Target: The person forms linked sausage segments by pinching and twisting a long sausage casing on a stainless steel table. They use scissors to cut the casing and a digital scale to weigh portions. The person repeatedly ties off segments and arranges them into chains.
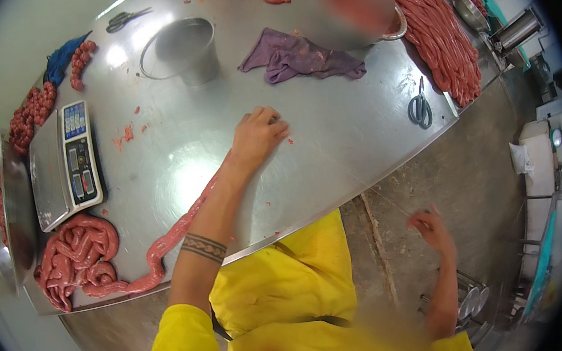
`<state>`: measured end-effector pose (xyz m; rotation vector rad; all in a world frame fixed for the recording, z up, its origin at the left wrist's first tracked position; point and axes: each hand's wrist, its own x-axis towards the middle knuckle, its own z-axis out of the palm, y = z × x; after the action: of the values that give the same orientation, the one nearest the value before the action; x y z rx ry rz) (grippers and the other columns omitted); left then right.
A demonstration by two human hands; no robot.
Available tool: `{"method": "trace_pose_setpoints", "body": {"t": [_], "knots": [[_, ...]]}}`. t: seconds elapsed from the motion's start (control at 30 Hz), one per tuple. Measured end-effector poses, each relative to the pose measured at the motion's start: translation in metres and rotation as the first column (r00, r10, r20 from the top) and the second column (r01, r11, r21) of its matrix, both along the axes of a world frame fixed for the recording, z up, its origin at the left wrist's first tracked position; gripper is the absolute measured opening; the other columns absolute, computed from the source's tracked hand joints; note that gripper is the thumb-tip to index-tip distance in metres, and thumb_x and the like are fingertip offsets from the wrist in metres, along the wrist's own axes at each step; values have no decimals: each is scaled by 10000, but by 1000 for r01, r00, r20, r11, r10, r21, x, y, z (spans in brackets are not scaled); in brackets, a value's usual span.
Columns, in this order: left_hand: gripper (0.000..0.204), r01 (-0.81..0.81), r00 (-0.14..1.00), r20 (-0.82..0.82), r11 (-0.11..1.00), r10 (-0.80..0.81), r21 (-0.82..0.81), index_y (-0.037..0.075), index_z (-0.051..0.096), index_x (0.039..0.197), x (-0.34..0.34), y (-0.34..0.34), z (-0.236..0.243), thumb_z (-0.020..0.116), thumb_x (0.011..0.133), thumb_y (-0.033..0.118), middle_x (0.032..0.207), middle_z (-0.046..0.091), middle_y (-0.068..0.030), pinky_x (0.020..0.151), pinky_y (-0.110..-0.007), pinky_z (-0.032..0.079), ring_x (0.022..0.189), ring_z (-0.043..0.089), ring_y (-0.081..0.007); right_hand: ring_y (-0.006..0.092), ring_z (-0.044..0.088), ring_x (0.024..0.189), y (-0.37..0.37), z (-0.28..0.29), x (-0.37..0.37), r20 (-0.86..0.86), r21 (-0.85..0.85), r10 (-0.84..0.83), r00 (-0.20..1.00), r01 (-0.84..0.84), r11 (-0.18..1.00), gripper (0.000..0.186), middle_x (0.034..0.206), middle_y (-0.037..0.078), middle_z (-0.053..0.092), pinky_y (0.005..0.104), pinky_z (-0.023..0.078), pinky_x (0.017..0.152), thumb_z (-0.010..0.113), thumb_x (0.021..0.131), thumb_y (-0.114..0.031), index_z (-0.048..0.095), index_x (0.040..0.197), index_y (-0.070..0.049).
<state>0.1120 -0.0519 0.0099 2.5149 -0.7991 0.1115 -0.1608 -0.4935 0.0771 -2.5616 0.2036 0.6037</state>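
Note:
My left hand (260,136) rests on the steel table (338,128) with curled fingers, over the end of a long raw sausage rope (159,250); what they grip is hidden. The rope runs back under my forearm to a coiled heap of sausage (77,258) at the lower left. My right hand (432,228) is off the table's front edge, fingers pinched on a thin string (382,195) that stretches toward my left hand. A digital scale (80,155) stands beside the coil. Black scissors (419,111) lie near the right edge.
A bucket (194,61), purple cloth (296,57) and second scissors (121,19) lie farther back. A steel tray (15,217) and linked sausages (31,109) sit left. Long sausage ropes (439,49), a blurred container and a steel cylinder (516,33) are at the back right.

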Motion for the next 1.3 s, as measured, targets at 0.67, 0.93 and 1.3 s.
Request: {"method": "trace_pose_setpoints", "body": {"t": [0.67, 0.93, 1.3], "knots": [[503, -319, 933, -315, 802, 173, -505, 0, 637, 1323, -16, 21, -18, 814, 867, 118, 913, 757, -173, 769, -399, 572, 820, 729, -353, 349, 726, 1042, 315, -47, 229, 296, -252, 442, 847, -377, 891, 556, 1235, 181, 712, 515, 573, 889, 787, 818, -163, 598, 1335, -93], [239, -486, 842, -457, 772, 287, -410, 6, 739, 1100, -17, 14, -19, 719, 891, 121, 945, 765, -145, 808, -347, 561, 865, 730, -263, 278, 751, 942, 120, 23, 17, -95, 299, -171, 981, 192, 935, 284, 1108, 163, 764, 367, 581, 827, 590, 971, 36, 746, 1190, -54], [212, 82, 995, 56, 993, -87, 88, 210, 721, 1114, -22, 35, -9, 692, 911, 154, 1065, 624, -65, 849, -399, 557, 1035, 623, -281, 207, 650, 831, -34, -59, -135, -592, 772, -305, 746, 634, 53, 245, 926, 47, 662, 325, 508, 762, 500, 1003, -19, 692, 1144, -77]]}}
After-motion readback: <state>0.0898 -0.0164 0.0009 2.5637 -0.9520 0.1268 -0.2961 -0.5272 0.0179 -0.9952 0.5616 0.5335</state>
